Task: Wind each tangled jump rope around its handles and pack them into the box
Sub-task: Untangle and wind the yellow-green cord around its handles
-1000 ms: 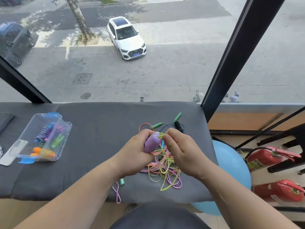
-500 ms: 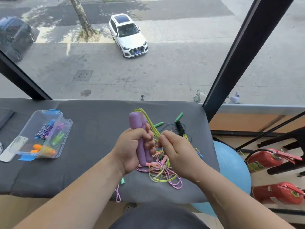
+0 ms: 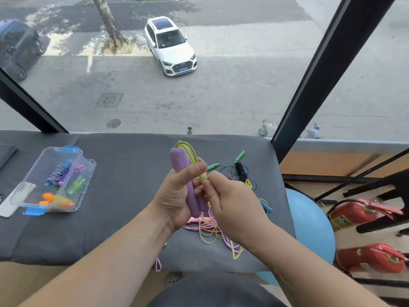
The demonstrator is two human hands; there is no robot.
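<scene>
My left hand (image 3: 174, 196) grips two purple handles (image 3: 177, 158) held upright side by side above the grey padded bench (image 3: 124, 173). A yellow-green rope (image 3: 190, 152) loops over their tops. My right hand (image 3: 230, 200) pinches that rope just right of the handles. Beneath my hands lies a tangle of pink and yellow ropes (image 3: 212, 233). Farther back rest green handles (image 3: 239, 156) and a black handle (image 3: 241, 171) with thin cords. The clear plastic box (image 3: 88, 171) at the left holds several wound ropes.
The box's lid (image 3: 13, 202) lies beside it at the bench's left edge. A blue exercise ball (image 3: 309, 222) and two red fire extinguishers (image 3: 354, 213) stand on the floor to the right. A slanted black window frame (image 3: 321, 69) rises behind the bench.
My left hand turned the purple handles upright and raised them from the tangle. The yellow-green rope now runs over their tops, and my right hand has moved up beside them.
</scene>
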